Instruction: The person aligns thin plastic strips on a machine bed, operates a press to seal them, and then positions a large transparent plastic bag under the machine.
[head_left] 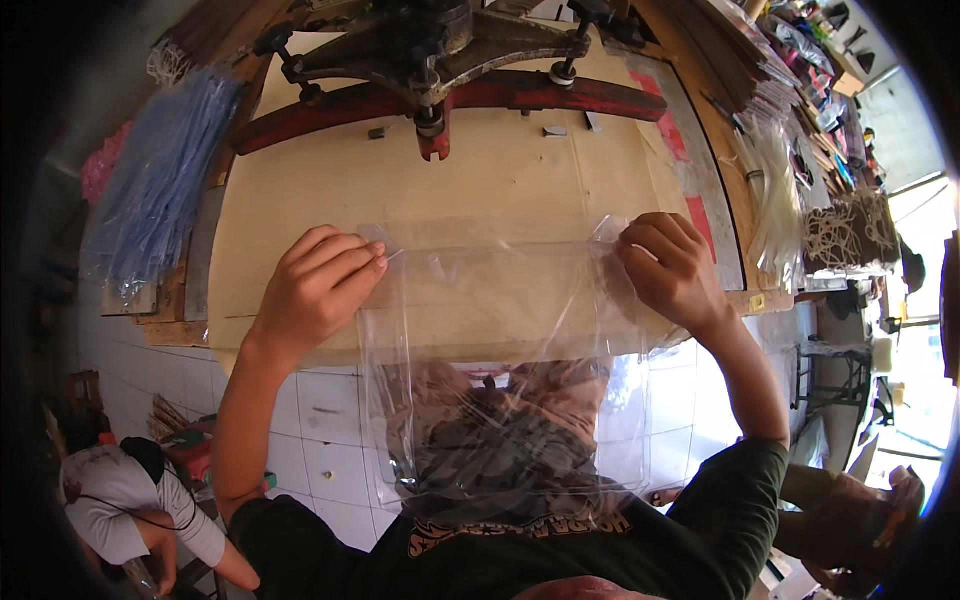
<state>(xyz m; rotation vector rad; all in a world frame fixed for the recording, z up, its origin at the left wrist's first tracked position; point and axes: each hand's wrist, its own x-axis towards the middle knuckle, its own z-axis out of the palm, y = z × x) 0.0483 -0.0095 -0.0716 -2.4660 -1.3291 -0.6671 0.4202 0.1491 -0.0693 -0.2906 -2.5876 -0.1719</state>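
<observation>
A clear plastic sheet (500, 300) is held spread between two bare hands, its upper part laid over the near side of the table and its lower part hung past the table's edge, in front of the dark shirt (350, 560) by which the worker's torso is covered. Creases are seen across it, and the shirt can be made out through its lower end. The white tiled floor (320, 420) is shown beneath. The worktable (300, 200) is covered in tan material and bordered by wood. Over its far side a dark metal frame (440, 40) is mounted, with a curved red bar (560, 92) set below it. At the lower left, a co-worker in a pale top (110, 490) is seen bent forward. A stack of bluish plastic (165, 180) is placed at the table's left side, and a bundle of whitish strips (775, 210) is hung at the right. By the left hand (325, 280) the sheet's upper left corner is pinched between thumb and curled fingers; by the right hand (672, 265) the upper right corner is gripped likewise, with the fingers folded in and no gap left. Near the red bar, small metal blocks (554, 132) are scattered on the tan surface.
</observation>
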